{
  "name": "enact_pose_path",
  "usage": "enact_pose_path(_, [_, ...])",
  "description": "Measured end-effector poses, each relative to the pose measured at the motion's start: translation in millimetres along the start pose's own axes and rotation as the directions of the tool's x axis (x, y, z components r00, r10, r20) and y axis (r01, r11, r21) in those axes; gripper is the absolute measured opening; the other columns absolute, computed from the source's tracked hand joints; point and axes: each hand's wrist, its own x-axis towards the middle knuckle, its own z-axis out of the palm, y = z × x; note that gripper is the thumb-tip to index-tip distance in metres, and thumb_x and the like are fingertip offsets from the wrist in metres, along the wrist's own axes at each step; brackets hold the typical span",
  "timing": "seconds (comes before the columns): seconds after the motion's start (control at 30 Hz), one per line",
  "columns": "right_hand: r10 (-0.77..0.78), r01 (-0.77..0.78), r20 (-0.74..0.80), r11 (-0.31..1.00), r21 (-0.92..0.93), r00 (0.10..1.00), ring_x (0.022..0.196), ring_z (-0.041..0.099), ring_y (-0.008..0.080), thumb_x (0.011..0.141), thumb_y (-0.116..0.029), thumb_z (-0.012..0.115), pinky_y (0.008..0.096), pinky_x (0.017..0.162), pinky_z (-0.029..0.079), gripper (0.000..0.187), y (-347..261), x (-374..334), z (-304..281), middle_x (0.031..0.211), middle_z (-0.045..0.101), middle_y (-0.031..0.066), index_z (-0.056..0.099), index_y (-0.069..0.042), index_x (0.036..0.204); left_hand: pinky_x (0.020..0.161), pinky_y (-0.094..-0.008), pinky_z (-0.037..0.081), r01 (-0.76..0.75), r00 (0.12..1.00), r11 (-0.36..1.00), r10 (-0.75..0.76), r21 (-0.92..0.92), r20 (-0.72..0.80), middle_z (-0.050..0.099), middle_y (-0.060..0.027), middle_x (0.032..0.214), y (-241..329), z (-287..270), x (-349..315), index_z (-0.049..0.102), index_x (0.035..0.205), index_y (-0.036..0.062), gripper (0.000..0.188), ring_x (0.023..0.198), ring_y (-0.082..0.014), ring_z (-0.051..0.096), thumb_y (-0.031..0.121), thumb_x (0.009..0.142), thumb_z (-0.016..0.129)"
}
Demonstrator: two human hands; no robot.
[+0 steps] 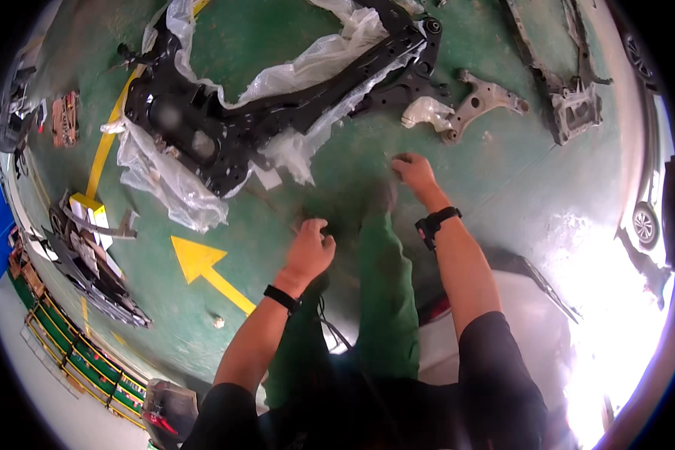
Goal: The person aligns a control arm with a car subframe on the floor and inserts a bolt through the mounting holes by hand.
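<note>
My left hand (311,249) hangs above the green floor in front of my legs, its fingers loosely curled with nothing seen in them. Farther forward and to the right, my right hand (415,177) is also curled, fingertips near the thumb, and appears to hold nothing. Neither one touches a part. Ahead on the floor lies a large black car subframe (236,129), partly wrapped in clear plastic film (169,176). Beyond my right hand is a bare metal control arm (481,103), one end covered in pale wrapping (427,112).
A rusty metal frame (574,112) lies at the far right, near parked cars. Left are a painted yellow arrow (199,259), a yellow box (86,204), loose car parts (90,270) and a yellow railing (75,352). A light-coloured car panel (495,322) stands by my right leg.
</note>
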Motion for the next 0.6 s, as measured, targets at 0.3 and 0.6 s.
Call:
enact_pose_path(0.3, [-0.107,0.072,-0.211,0.983,-0.167,0.971,0.076,0.068,0.0261,0.085,-0.014,0.062,0.0378,0.069,0.054,0.022,89,197,87,0.084,0.068,0.0138,0.062,0.000,0.102,0.077,-0.0442,0.053,-0.140,0.990,0.990,0.139,-0.028,-0.020,0.057,-0.0216,0.111,-96,94,156,0.053,0.116,-0.0016,0.035,0.090,-0.0371,0.062,0.011,0.085,0.063])
enact_pose_path(0.6, [-0.512,0.345,-0.029,0.619,-0.706,0.859,0.105,0.063,0.0384,0.083,-0.034,0.069,0.0477,0.088,0.052,0.046,90,305,94,0.111,0.064,0.0191,0.055,-0.011,0.120,0.081,-0.0466,0.051,-0.402,0.907,0.718,0.399,0.568,0.138,0.058,-0.0187,0.107,-85,118,260,0.054,0.110,-0.0012,0.039,0.099,-0.0375,0.061,0.022,0.082,0.068])
